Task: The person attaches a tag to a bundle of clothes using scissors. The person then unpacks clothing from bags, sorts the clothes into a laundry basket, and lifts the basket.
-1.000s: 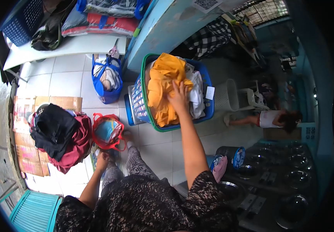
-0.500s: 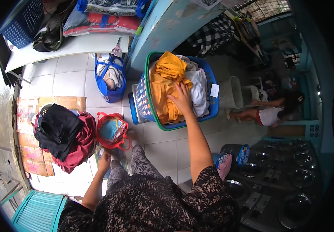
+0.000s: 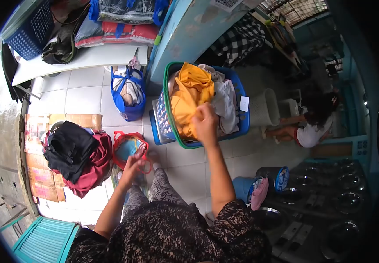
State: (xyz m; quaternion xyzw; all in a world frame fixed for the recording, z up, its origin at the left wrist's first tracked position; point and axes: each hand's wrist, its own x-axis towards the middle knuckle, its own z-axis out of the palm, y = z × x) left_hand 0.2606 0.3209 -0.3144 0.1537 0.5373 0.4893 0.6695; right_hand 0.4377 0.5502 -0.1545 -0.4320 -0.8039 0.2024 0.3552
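Observation:
Yellow cloth (image 3: 190,83) lies on top of white and grey clothes (image 3: 225,103) in a green-rimmed basket (image 3: 166,87) nested with a blue one. My right hand (image 3: 206,125) is closed at the near side of this pile, its fingers pinching a raised fold of the yellow cloth. Lower and to the left, my left hand (image 3: 132,168) is open and holds nothing, its fingers apart near the rim of a red bag (image 3: 118,147) with light blue and other cloth inside. Left of the bag, black clothing (image 3: 71,147) rests over dark red clothing (image 3: 94,168) on cardboard.
A blue bag of clothes (image 3: 129,111) stands below a white table (image 3: 84,57) with scissors (image 3: 134,61). Blue buckets (image 3: 243,186) and washing machines (image 3: 301,219) are at the lower right. Another person (image 3: 310,129) bends by a pale container (image 3: 266,109). A teal slatted chair (image 3: 44,239) is lower left.
My right hand has gone from lying spread on the yellow cloth to pinching it, nearer my body. My left hand has risen toward the red bag and opened. The other person bends lower.

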